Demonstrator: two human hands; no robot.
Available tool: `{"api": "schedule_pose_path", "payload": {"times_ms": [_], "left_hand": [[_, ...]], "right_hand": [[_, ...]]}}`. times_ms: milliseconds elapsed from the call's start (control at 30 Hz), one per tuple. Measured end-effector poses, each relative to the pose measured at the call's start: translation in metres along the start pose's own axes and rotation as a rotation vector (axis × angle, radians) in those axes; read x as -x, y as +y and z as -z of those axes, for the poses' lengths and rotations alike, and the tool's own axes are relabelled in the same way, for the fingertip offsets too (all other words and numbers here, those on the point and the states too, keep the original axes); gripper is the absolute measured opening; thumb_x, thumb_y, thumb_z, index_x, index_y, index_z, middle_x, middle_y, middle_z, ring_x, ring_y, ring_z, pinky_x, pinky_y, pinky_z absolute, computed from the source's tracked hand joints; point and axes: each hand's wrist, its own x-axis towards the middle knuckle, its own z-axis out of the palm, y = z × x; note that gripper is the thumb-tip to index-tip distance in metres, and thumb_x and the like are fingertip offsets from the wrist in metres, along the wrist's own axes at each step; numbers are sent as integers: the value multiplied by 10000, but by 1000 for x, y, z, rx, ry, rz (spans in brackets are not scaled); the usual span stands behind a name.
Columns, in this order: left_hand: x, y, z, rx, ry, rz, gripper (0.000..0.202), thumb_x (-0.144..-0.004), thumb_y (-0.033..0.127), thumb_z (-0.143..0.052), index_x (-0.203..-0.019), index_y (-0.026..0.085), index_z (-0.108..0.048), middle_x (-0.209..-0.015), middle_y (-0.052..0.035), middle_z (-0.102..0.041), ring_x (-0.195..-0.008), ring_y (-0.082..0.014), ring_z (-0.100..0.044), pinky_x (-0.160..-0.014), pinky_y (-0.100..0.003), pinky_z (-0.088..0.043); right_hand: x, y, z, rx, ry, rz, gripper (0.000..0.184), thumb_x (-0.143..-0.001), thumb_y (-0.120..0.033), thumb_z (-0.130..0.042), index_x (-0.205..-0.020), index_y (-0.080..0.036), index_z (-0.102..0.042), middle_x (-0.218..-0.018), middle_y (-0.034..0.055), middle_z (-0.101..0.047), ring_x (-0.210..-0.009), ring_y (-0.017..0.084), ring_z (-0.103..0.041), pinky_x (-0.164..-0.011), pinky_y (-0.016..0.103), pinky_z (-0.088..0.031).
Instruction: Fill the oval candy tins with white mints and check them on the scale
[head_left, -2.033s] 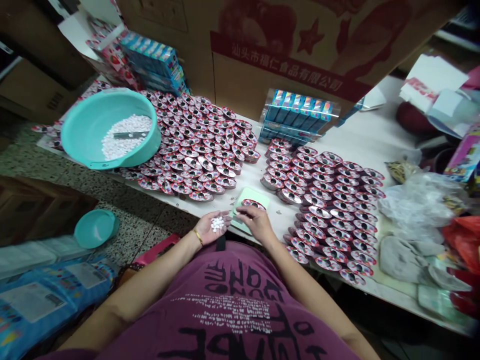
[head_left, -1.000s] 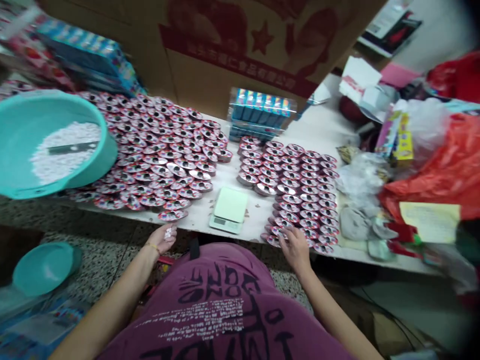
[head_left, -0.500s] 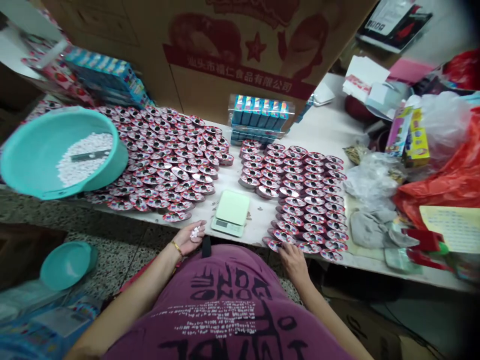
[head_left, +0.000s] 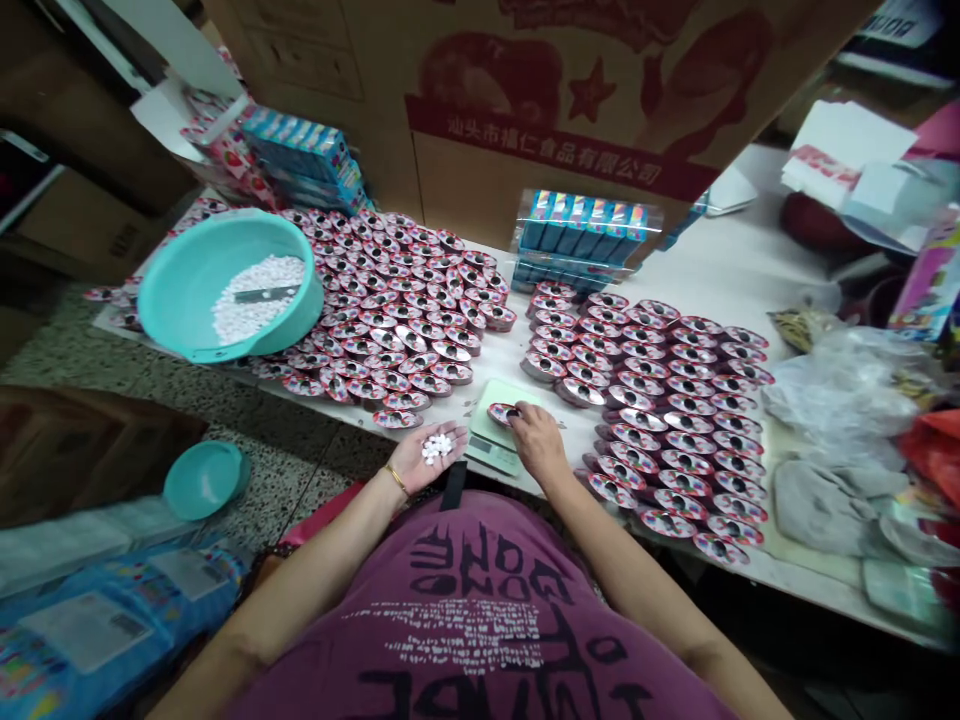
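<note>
My left hand (head_left: 427,455) lies palm up in front of the table edge, cupping a small heap of white tablets (head_left: 436,448). With its fingers closed, my right hand (head_left: 536,438) grips one small oval container (head_left: 501,412) with a red and white printed top and a dark hole in the middle. That container is over the pale green digital scale (head_left: 504,456); whether it rests on the plate I cannot tell. To the left stands a turquoise basin (head_left: 169,300) with many white tablets (head_left: 262,275) and a flat dark-grey strip (head_left: 264,295) lying on them.
Many similar oval containers (head_left: 375,290) crowd the table's left, and rows of them (head_left: 686,430) stand at right. Behind are a big cardboard box (head_left: 480,190) and wrapped blue packs (head_left: 581,235). Plastic bags (head_left: 832,390) lie far right; a smaller turquoise bowl (head_left: 206,480) is below left.
My right hand has moved from the front of the right-hand rows to the scale with an oval container. The left palm has turned up more, showing the tablets. The view has shifted leftward.
</note>
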Motion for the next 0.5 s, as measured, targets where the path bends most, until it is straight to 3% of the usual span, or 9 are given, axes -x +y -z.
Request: {"api": "schedule_pose_path", "payload": {"times_ms": [100,167,267,400,500], "left_hand": [[5,0,0,-1,-39,12,233,-790,175,-405,-888,51,-577,-904,-139,-628,-876,-203,-586,-771,-344,-467],[9,-3,5,0,-23,27,226,-794,184,-405,-872,61,-578,-809,-110,-636,-762,-168,-605,-702,-302,-482],[15,-10,19,12,42,76,199,-798,185,-409,-795,81,-578,-674,-65,-619,-633,-126,-595,-647,-256,-480],[23,-16,37,6,152,79,211,-807,186,-396,-711,98,-561,-610,-50,-600,-601,-124,-588,-626,-253,-479],[26,-15,41,-6,178,73,210,-805,183,-396,-698,97,-555,-598,-51,-593,-588,-121,-584,-584,-234,-475]], "right_hand": [[-1,-37,8,-80,3,140,251,-828,-267,-401,-996,-149,-547,-1092,113,-484,-960,223,-404,-817,352,-343],[-2,-67,12,-142,-104,317,264,-826,-244,-404,-1036,-133,-519,-1021,110,-513,-896,194,-438,-776,313,-375],[-5,-101,8,-184,-230,404,209,-809,-159,-414,-987,-132,-520,-921,78,-534,-863,171,-459,-733,276,-396],[-5,-113,-1,-235,-339,441,123,-797,-148,-436,-869,-157,-535,-868,36,-539,-771,131,-487,-600,215,-399],[-5,-114,-4,-224,-353,453,119,-791,-129,-433,-816,-157,-545,-828,31,-548,-716,125,-488,-538,211,-376]]}}
